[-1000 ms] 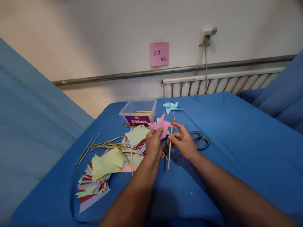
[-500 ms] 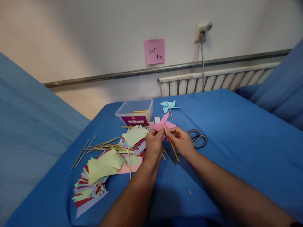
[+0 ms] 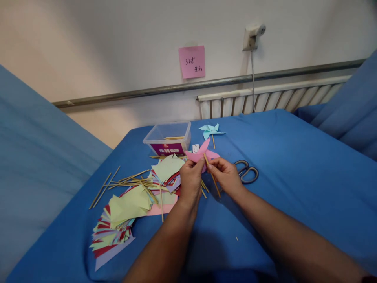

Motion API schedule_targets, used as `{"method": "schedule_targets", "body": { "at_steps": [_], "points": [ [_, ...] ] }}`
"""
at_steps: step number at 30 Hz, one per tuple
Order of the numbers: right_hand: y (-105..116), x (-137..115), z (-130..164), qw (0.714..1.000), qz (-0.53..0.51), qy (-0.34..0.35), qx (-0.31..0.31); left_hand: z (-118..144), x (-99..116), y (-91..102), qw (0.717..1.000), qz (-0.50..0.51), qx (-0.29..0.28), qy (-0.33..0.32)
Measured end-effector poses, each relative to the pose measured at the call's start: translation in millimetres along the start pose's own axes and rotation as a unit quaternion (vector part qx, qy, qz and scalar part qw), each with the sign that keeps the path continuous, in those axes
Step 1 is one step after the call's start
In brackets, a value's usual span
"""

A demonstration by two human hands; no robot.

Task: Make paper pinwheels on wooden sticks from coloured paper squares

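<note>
Over the middle of the blue-covered table, my left hand (image 3: 191, 177) is closed on a pink paper pinwheel (image 3: 198, 155), pinching it close to its centre. My right hand (image 3: 226, 175) pinches a thin wooden stick (image 3: 214, 181) between thumb and fingers. The stick's upper end lies against the pinwheel's centre, while its lower end slants down to the right. Whether it is fixed there is hidden by my fingers. Just beyond the right hand lie scissors (image 3: 249, 175) with dark handles, their blades mostly covered by the hand.
A clear plastic box (image 3: 167, 135) with sticks stands at the back. Right of it lies a light-blue pinwheel (image 3: 211, 131) on a stick. Stacks of coloured paper (image 3: 129, 206) and loose sticks (image 3: 131, 182) spread to the left. A small white box (image 3: 195, 148) sits behind the pink pinwheel.
The stick's lower end has shifted slightly up and left in my right hand. Both hands otherwise keep their place and grip.
</note>
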State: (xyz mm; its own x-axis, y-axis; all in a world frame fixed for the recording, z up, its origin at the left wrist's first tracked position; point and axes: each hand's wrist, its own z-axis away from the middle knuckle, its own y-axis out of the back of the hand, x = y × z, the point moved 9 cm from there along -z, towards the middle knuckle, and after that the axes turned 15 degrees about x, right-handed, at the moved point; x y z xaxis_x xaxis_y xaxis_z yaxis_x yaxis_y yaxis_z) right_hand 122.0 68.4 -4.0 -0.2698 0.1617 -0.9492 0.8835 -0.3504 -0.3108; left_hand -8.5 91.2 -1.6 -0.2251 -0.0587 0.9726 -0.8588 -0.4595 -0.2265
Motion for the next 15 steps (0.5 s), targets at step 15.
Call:
{"method": "schedule_targets", "body": {
  "at_steps": [15],
  "points": [
    [1.1,-2.2,-0.2,1.000,-0.010,0.022,0.016,-0.1,3.1,1.0,1.000,-0.017,0.005,-0.024]
  ]
}}
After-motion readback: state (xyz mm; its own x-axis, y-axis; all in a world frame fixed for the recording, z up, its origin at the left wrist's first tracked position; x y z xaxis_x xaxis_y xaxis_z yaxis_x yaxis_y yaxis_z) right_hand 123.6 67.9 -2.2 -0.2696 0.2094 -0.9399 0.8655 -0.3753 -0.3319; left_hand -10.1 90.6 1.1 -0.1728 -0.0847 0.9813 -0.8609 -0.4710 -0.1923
